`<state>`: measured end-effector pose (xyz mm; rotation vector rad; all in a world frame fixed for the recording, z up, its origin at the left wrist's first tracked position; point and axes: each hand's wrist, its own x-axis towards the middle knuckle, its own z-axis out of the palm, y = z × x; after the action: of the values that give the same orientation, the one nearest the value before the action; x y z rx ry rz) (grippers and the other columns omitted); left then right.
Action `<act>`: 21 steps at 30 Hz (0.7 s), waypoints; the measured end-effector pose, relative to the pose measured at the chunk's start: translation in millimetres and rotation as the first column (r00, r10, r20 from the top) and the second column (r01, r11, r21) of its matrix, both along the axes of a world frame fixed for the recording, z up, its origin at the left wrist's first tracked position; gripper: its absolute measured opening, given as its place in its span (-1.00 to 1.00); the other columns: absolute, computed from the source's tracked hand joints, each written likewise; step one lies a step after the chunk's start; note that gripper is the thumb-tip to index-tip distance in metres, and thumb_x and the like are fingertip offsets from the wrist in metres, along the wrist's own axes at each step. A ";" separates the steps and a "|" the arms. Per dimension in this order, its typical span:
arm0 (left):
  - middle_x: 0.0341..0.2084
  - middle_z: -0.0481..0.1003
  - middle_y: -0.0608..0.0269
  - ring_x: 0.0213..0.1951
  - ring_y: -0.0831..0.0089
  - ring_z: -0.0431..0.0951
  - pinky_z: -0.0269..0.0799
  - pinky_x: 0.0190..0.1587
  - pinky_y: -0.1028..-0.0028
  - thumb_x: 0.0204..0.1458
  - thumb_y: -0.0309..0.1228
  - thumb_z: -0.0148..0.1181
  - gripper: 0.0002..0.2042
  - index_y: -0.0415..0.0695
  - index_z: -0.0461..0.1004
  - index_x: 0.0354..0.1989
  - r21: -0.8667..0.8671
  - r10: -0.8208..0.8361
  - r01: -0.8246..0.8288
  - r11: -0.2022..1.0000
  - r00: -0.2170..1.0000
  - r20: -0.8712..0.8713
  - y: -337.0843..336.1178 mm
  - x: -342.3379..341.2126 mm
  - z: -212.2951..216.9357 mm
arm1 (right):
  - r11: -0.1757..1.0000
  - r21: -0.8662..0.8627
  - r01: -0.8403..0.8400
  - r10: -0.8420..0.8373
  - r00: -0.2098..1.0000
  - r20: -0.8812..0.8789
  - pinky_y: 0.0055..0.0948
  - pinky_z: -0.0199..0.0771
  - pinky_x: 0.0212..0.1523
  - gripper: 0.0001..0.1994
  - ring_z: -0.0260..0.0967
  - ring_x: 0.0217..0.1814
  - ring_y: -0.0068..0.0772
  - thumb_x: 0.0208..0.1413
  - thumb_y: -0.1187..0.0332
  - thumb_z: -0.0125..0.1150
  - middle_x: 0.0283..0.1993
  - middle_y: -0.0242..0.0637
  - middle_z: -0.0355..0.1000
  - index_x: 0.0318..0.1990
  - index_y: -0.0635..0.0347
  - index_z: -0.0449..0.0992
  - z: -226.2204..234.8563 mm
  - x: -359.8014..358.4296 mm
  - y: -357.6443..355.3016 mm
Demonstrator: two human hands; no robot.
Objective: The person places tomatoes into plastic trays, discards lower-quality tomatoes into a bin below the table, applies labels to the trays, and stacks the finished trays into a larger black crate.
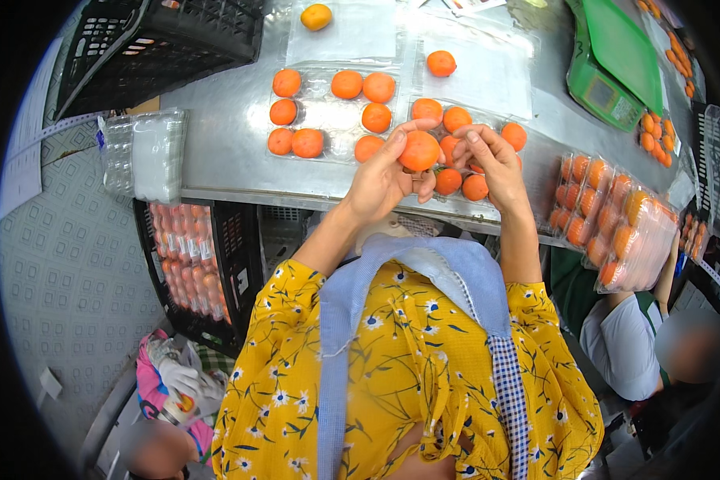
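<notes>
My left hand (380, 176) is closed around an orange mandarin (418, 150), held above the near edge of the metal table. Close on its right, my right hand (494, 164) has its thumb and fingers bent together in a pinch; anything between them is too small to make out. Beneath my hands lies a clear plastic clamshell (500, 120) with several mandarins in it, partly hidden by my fingers. To its left, another open clamshell (328, 120) holds several mandarins in its cups. One loose mandarin (441, 63) rests on a clear lid behind.
Stacked clear clamshells (140, 156) stand at the table's left end, near a black crate (168, 36). A green scale (616, 64) stands back right. Filled clamshells (616, 216) project over the right front edge, beside a co-worker (624, 336). A crate of packed fruit (188, 264) stands below left.
</notes>
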<state>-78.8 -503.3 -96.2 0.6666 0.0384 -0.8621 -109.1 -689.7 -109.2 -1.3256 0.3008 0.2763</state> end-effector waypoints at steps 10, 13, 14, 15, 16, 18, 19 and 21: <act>-0.23 0.34 0.19 -0.46 0.49 0.36 0.35 -0.48 0.50 0.15 0.04 -0.41 -0.44 -0.16 0.07 0.14 0.169 -0.045 0.036 0.985 0.998 0.051 3.5 -1.6 -2.5 | 0.982 -0.186 -0.023 0.075 0.957 0.281 -0.66 0.26 -0.37 -0.74 0.25 -0.41 -0.63 -0.07 0.43 0.19 -0.37 -0.39 0.35 -0.18 0.24 0.38 11.7 -4.5 26.1; -0.17 0.32 0.18 -0.28 0.44 0.40 0.39 -0.41 0.47 0.16 0.02 -0.41 -0.45 -0.14 0.04 0.18 0.187 -0.020 0.013 0.982 0.999 0.040 2.4 -1.2 2.0 | 0.891 -0.454 -0.022 0.210 0.906 0.368 -0.63 0.25 -0.40 -0.62 0.22 -0.40 -0.61 -0.19 0.44 0.27 -0.24 -0.35 0.33 -0.14 0.21 0.38 21.7 2.9 31.6; -0.17 0.32 0.18 -0.28 0.44 0.40 0.39 -0.41 0.47 0.16 0.02 -0.41 -0.45 -0.14 0.04 0.18 0.187 -0.015 0.008 0.982 0.999 0.041 2.7 -1.3 2.0 | 0.878 -0.476 -0.059 0.245 0.908 0.340 -0.61 0.25 -0.40 -0.59 0.19 -0.39 -0.59 -0.21 0.43 0.28 -0.15 -0.34 0.29 -0.11 0.19 0.38 19.5 3.5 30.2; -0.15 0.31 0.18 -0.22 0.43 0.39 0.40 -0.39 0.47 0.16 -0.03 -0.36 -0.47 -0.15 0.05 0.17 0.193 -0.011 0.003 0.981 0.999 0.041 3.4 -1.7 1.3 | 0.877 -0.477 -0.061 0.248 0.907 0.340 -0.61 0.25 -0.40 -0.59 0.19 -0.39 -0.59 -0.21 0.43 0.28 -0.15 -0.34 0.29 -0.11 0.19 0.38 16.8 3.6 30.2; -0.12 0.30 0.18 -0.16 0.42 0.39 0.42 -0.36 0.46 0.16 -0.08 -0.31 -0.50 -0.15 0.06 0.17 0.200 -0.004 -0.004 0.980 0.999 0.040 4.6 -2.1 0.7 | 0.865 -0.494 -0.082 0.264 0.913 0.311 -0.60 0.26 -0.39 -0.58 0.20 -0.39 -0.58 -0.21 0.43 0.28 -0.16 -0.34 0.30 -0.11 0.19 0.38 14.1 4.1 30.9; -0.13 0.31 0.18 -0.21 0.44 0.40 0.42 -0.37 0.46 0.15 -0.13 -0.24 -0.52 -0.16 0.07 0.16 0.259 -0.034 0.005 0.966 0.993 0.110 10.5 -3.3 -1.9 | 0.852 -0.511 -0.117 0.294 0.914 0.281 -0.59 0.26 -0.38 -0.58 0.20 -0.39 -0.57 -0.21 0.43 0.28 -0.17 -0.35 0.31 -0.10 0.19 0.38 14.1 6.6 34.4; -0.14 0.32 0.18 -0.25 0.45 0.41 0.43 -0.37 0.46 0.13 -0.19 -0.17 -0.54 -0.17 0.08 0.15 0.321 -0.073 0.013 0.947 0.982 0.176 15.6 -4.3 -2.9 | 0.836 -0.526 -0.155 0.333 0.906 0.262 -0.58 0.28 -0.36 -0.56 0.21 -0.38 -0.56 -0.21 0.43 0.28 -0.17 -0.33 0.32 -0.08 0.19 0.37 16.5 8.1 37.7; -0.17 0.32 0.17 -0.32 0.46 0.41 0.45 -0.39 0.44 0.12 -0.23 -0.11 -0.57 -0.18 0.12 0.12 0.273 -0.046 0.014 0.962 0.993 0.110 44.8 -5.0 -0.6 | 0.815 -0.534 -0.224 0.403 0.882 0.245 -0.57 0.29 -0.34 -0.54 0.23 -0.36 -0.55 -0.21 0.44 0.28 -0.17 -0.31 0.32 -0.05 0.19 0.36 19.2 9.1 46.5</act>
<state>-83.8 -458.5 -96.7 0.9760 0.0431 -0.8536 -100.0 -643.2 -90.0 -1.9087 -0.1774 0.2470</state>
